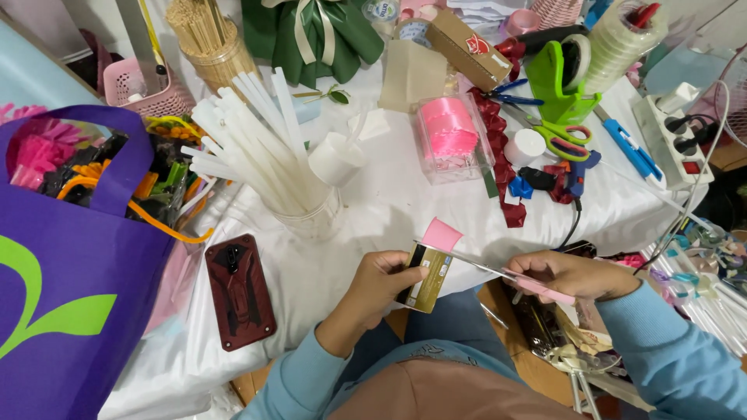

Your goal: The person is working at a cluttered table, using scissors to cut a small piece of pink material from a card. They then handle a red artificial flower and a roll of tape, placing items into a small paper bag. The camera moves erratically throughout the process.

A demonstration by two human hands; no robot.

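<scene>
Lower centre of frame: your left hand point(373, 292) fingers pinch the gold card point(426, 278) with pink ribbon piece point(441, 234); right hand point(572, 274) fingers grip the pink-handled scissors point(498, 272). Steady the card, keep blades square to the ribbon.

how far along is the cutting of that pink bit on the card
Done: a pink ribbon piece already sits folded over the top of the gold and black plastic card. In hand: the left hand grips the card while the right hand holds pink-handled scissors, blades reaching the ribbon. Left: no finished cut shows yet, and the pink ribbon roll in the clear plastic box is mostly full.
</scene>
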